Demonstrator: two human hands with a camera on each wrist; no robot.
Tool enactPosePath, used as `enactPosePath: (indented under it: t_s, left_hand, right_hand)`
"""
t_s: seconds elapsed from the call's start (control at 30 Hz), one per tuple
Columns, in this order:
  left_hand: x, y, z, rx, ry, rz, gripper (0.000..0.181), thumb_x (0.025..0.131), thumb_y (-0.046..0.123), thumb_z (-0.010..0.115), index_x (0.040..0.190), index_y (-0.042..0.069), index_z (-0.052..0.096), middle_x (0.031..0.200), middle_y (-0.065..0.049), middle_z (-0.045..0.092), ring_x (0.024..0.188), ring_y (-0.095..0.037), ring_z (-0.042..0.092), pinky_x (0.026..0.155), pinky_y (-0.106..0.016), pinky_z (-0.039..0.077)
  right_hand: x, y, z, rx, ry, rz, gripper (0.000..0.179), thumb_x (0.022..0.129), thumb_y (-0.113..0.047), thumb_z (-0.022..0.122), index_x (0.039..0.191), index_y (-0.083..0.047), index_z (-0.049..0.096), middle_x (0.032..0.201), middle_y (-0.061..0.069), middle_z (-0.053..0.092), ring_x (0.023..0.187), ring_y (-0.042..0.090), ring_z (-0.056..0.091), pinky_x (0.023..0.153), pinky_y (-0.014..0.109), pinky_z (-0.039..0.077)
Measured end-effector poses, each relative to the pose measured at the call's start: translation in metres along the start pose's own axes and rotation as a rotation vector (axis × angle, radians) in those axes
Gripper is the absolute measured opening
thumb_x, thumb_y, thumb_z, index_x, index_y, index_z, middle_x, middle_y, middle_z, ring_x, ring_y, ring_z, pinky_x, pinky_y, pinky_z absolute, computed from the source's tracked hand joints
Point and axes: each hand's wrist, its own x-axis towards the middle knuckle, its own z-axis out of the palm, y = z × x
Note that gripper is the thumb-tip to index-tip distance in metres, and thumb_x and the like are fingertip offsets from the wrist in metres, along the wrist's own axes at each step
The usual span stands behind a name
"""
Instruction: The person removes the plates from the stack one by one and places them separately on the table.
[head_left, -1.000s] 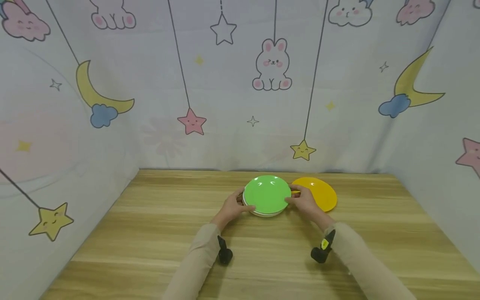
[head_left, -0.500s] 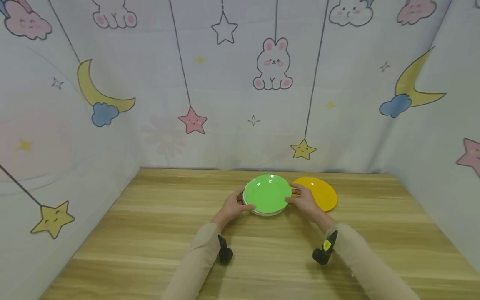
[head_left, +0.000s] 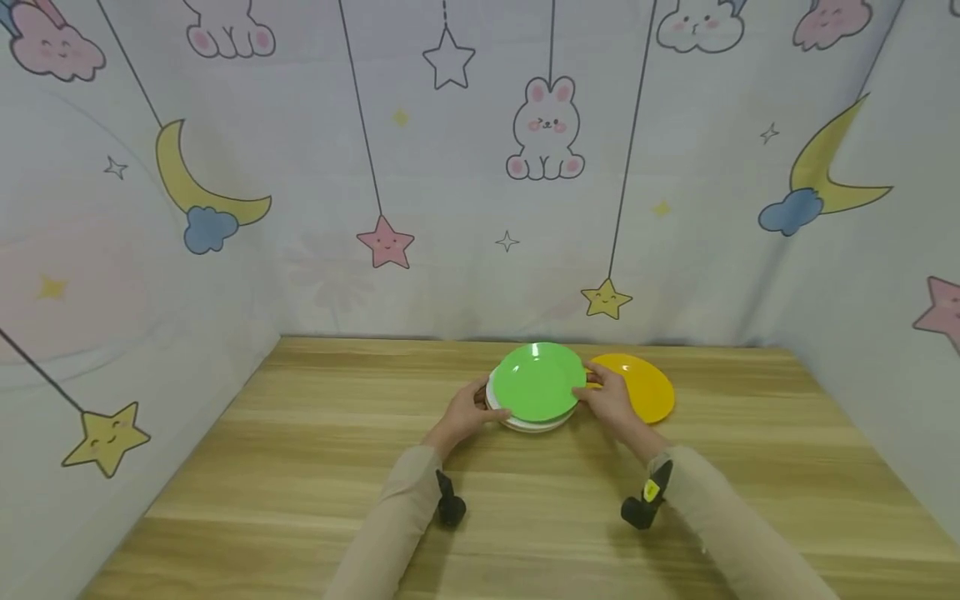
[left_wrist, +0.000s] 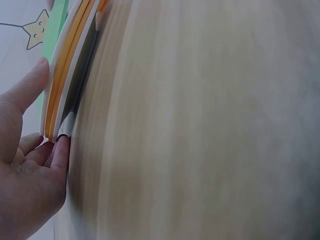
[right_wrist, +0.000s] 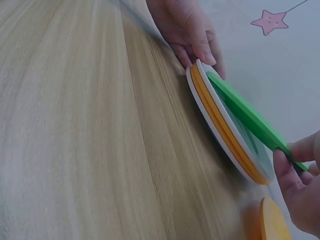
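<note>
A green plate [head_left: 538, 382] lies tilted over a stack of white and orange plates [right_wrist: 220, 120], its right side raised. My right hand [head_left: 611, 400] pinches the green plate's right rim between thumb and fingers. At the stack's left edge, my left hand [head_left: 463, 418] holds the plates, fingers at the lower rim and thumb on the upper side, as the left wrist view shows. From the right wrist view, a gap opens between the green plate and the white plate [right_wrist: 203, 70] beneath it.
Just right of the stack, a yellow-orange plate [head_left: 647, 388] lies on the wooden table [head_left: 375, 500], partly behind my right hand. A patterned cloth backdrop [head_left: 450, 292] rises at the table's back edge and along both sides.
The green plate has lifted on its right side and shifted slightly right and back with my right hand, baring more of the white plate under it. My left hand stays in place.
</note>
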Motion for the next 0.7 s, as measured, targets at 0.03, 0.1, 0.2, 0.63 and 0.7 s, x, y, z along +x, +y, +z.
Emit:
enactPosePath:
  t_s: [0.03, 0.1, 0.2, 0.63, 0.7]
  left_hand:
    - [0.000, 0.000, 0.000, 0.003, -0.001, -0.001, 0.081, 0.077, 0.015, 0.073, 0.139, -0.005, 0.026, 0.137, -0.019, 0.039, 0.120, -0.029, 0.045, 0.097, -0.034, 0.041]
    - [0.000, -0.001, 0.000, 0.007, -0.002, -0.001, 0.082, 0.077, 0.016, 0.073, 0.139, -0.005, 0.026, 0.137, -0.019, 0.039, 0.120, -0.029, 0.045, 0.097, -0.035, 0.041]
    - [0.000, -0.001, 0.000, 0.011, 0.002, 0.004, 0.081, 0.076, 0.016, 0.074, 0.139, -0.005, 0.027, 0.136, -0.019, 0.041, 0.118, -0.028, 0.047, 0.096, -0.034, 0.042]
    - [-0.002, 0.002, 0.000, 0.028, 0.004, 0.019, 0.077, 0.077, 0.016, 0.073, 0.138, -0.003, 0.030, 0.132, -0.017, 0.046, 0.113, -0.026, 0.051, 0.094, -0.033, 0.044]
    - [-0.003, 0.002, 0.000, 0.033, 0.008, 0.012, 0.077, 0.077, 0.016, 0.073, 0.138, -0.003, 0.030, 0.131, -0.017, 0.047, 0.113, -0.026, 0.051, 0.093, -0.033, 0.044]
  right_hand:
    - [0.000, 0.000, 0.000, 0.008, 0.007, 0.007, 0.058, 0.086, 0.003, 0.055, 0.138, 0.005, 0.030, 0.121, 0.025, 0.046, 0.078, 0.012, 0.055, 0.074, 0.030, 0.054]
    - [-0.001, 0.000, -0.001, 0.016, 0.023, 0.014, 0.057, 0.086, 0.003, 0.055, 0.138, 0.004, 0.031, 0.123, 0.025, 0.046, 0.078, 0.012, 0.055, 0.075, 0.031, 0.053]
    - [-0.001, 0.001, -0.003, 0.026, 0.046, 0.023, 0.057, 0.086, 0.003, 0.055, 0.138, 0.002, 0.032, 0.123, 0.024, 0.045, 0.075, 0.010, 0.055, 0.075, 0.031, 0.053]
    - [-0.009, -0.005, -0.012, 0.089, 0.121, 0.070, 0.058, 0.086, 0.002, 0.055, 0.139, 0.001, 0.032, 0.124, 0.024, 0.045, 0.066, 0.004, 0.055, 0.065, 0.019, 0.053]
    - [-0.011, -0.007, -0.014, 0.107, 0.129, 0.064, 0.058, 0.086, 0.003, 0.055, 0.139, 0.003, 0.031, 0.124, 0.025, 0.045, 0.064, 0.003, 0.055, 0.065, 0.020, 0.053]
